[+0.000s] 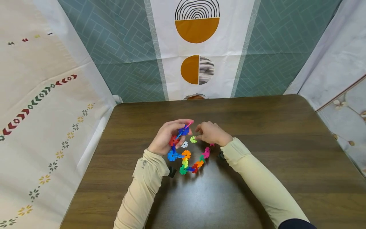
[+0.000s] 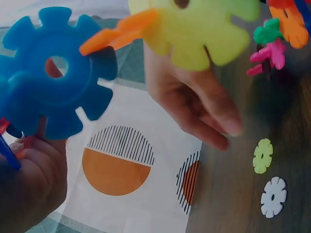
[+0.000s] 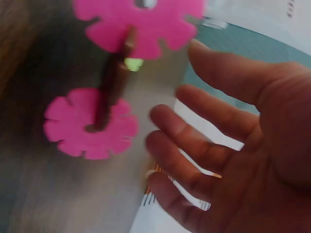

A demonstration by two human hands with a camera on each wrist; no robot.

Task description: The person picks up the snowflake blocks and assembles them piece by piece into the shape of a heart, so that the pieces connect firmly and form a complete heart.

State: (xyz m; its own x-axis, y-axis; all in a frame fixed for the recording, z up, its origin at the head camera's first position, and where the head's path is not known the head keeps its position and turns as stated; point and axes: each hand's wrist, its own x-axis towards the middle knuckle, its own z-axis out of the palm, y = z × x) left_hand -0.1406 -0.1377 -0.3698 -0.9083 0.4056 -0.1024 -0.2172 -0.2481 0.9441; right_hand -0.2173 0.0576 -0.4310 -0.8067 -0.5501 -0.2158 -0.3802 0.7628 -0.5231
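My left hand (image 1: pixel 163 138) pinches one end of a chain of interlocking notched plastic discs, at a dark blue disc (image 1: pixel 184 130) with a pink disc edge-on beside it. From there the chain hangs in a loop through red, light blue (image 1: pixel 172 155), orange, yellow, green and pink (image 1: pixel 207 152) discs. My right hand (image 1: pixel 213 133) hovers over the table with loosely bent fingers and nothing in its grasp. Just by its fingertips lies a loose yellow-green disc (image 2: pixel 263 156), next to a loose white disc (image 2: pixel 273 197). Pink discs (image 3: pixel 91 124) of the chain hang beside the right palm.
The brown wooden table (image 1: pixel 274 127) runs out to both sides of the hands. A patterned cloth (image 1: pixel 197 47) hangs behind its far edge, and pale cloths hang at left and right.
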